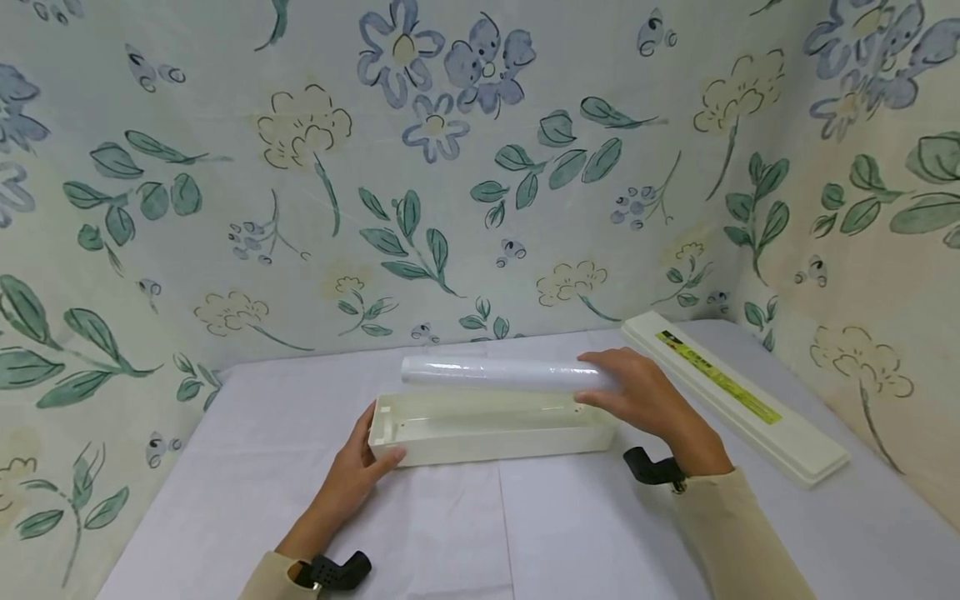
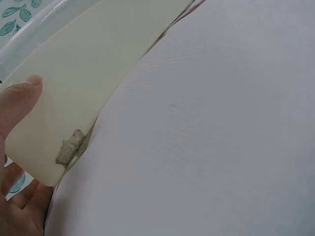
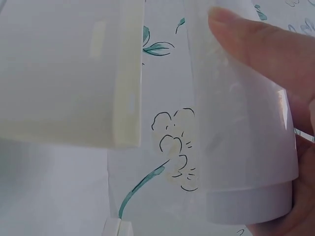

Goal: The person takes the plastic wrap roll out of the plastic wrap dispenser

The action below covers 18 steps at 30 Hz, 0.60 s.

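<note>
A long cream plastic box (image 1: 495,446) lies lengthwise on the table with its top uncovered. The left hand (image 1: 358,467) grips its left end, thumb on the front wall; in the left wrist view that thumb presses the box wall (image 2: 74,83). Just above and behind the box, the right hand (image 1: 637,392) holds a white roll of clear film (image 1: 487,373) by its right end. In the right wrist view, the roll (image 3: 236,123) sits between thumb and fingers, apart from the box, and its core sticks out at the end.
A long cream lid (image 1: 735,400) with a yellow label lies at an angle on the right of the table. White cloth (image 1: 450,525) covers the tabletop. Floral fabric (image 1: 420,208) hangs behind and on both sides.
</note>
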### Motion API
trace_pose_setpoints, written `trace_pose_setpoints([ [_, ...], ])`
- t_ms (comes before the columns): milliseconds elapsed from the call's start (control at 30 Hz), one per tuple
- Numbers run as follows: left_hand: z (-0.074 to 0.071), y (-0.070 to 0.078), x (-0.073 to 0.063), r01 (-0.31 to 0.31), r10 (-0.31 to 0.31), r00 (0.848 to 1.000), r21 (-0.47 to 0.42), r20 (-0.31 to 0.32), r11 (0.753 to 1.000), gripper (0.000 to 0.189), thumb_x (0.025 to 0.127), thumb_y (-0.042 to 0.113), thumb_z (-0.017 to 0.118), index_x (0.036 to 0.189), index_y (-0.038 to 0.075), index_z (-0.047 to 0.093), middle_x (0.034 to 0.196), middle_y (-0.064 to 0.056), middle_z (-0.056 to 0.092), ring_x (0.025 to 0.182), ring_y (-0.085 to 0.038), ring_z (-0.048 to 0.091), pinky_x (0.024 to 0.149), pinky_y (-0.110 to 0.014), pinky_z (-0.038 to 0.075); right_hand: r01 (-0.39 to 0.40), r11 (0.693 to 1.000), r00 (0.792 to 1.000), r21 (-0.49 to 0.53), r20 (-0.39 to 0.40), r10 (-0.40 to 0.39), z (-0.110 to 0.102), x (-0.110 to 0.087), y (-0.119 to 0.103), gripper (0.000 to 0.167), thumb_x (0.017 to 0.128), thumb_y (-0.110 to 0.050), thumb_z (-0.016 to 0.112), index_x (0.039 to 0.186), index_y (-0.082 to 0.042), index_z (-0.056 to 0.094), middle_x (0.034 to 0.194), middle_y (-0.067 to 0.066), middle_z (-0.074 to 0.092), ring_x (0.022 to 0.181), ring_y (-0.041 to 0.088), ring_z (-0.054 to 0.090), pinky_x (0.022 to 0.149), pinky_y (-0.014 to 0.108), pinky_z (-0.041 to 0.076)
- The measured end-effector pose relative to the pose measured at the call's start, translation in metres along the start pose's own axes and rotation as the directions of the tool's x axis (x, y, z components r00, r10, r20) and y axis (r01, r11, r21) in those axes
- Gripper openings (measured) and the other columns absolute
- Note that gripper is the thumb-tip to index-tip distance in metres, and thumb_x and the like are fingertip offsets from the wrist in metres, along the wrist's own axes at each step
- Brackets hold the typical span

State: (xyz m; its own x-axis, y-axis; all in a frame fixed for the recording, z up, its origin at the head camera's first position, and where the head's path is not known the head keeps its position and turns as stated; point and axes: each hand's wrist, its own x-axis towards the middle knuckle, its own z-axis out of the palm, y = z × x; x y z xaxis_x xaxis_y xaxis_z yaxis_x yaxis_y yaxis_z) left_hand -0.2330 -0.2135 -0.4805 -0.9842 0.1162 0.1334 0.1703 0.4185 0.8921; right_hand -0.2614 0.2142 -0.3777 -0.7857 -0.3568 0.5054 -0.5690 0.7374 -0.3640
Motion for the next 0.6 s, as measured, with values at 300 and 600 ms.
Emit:
trace_pose_setpoints([
  [300,0.0007,-0.0006,0.0014,-0.006,0.006,1.0,-0.005,-0.005,1.0,0.09,0.087,0.041,0.071,0.155,0.031,0.013,0.156,-0.009,0.027,0.138,-0.036,0.033,0.109,-0.053,0.03,-0.004,1.0,1.0,-0.012,-0.005,0.003,-0.0019,-0.0005,0.002,0.055,0.075,-0.026,0.084,0.122,-0.006,0.065,0.117,0.013,0.066,0.096,0.028,0.062,0.074,0.046,0.056],
  [600,0.0015,-0.0005,-0.0008,-0.001,0.001,1.0,-0.002,0.001,1.0,0.09,0.087,0.042,0.071,0.155,0.031,0.013,0.157,-0.009,0.026,0.138,-0.036,0.033,0.109,-0.054,0.029,-0.022,1.0,1.0,-0.022,0.013,0.023,-0.0017,-0.0042,0.0068,0.056,0.074,-0.028,0.085,0.122,-0.006,0.066,0.117,0.014,0.066,0.095,0.027,0.062,0.073,0.042,0.055],
])
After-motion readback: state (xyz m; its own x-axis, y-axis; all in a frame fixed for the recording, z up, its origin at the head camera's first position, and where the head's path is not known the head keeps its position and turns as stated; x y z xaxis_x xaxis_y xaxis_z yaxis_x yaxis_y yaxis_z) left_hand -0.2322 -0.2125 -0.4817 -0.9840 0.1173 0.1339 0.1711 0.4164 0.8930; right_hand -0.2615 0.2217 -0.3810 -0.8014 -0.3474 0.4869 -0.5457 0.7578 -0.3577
